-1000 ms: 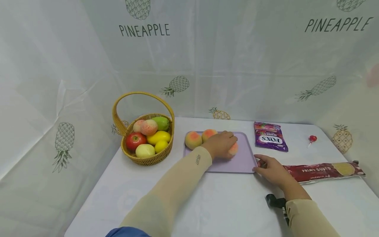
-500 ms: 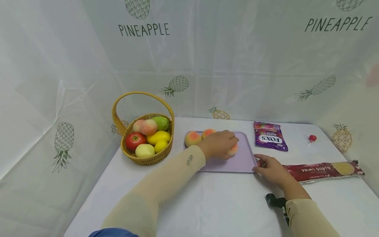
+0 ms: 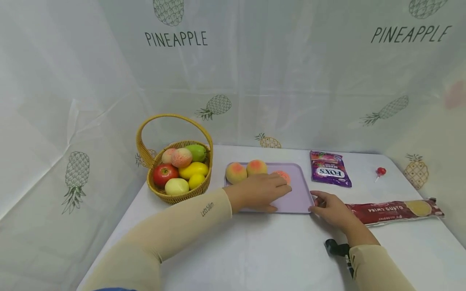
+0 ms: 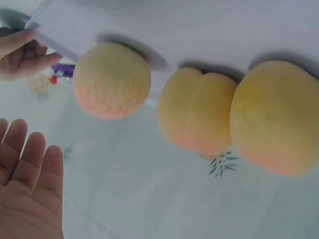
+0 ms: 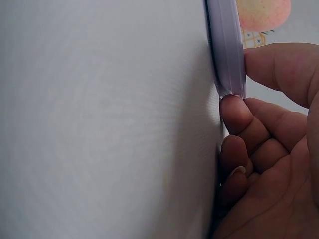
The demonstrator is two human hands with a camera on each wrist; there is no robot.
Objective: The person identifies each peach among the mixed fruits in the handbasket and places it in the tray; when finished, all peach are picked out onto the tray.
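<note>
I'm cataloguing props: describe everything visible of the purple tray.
The purple tray is a shallow, smooth, plastic-looking rectangle with rounded corners and a low raised rim. It lies, apparently flat, on the white table, bearing three peaches toward its far side. The right grip pinches its near right corner; the left grip hides part of its near side.

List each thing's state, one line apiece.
Tray: right side up
Right hand: gripping the tray's corner
Left hand: fingers extended, holding nothing
Peaches: on the tray, not held
Basket: upright, loaded with fruit
Purple bag: lying flat, seal unclear
Spaghetti packet: lying flat
Lollipop: lying down
</note>
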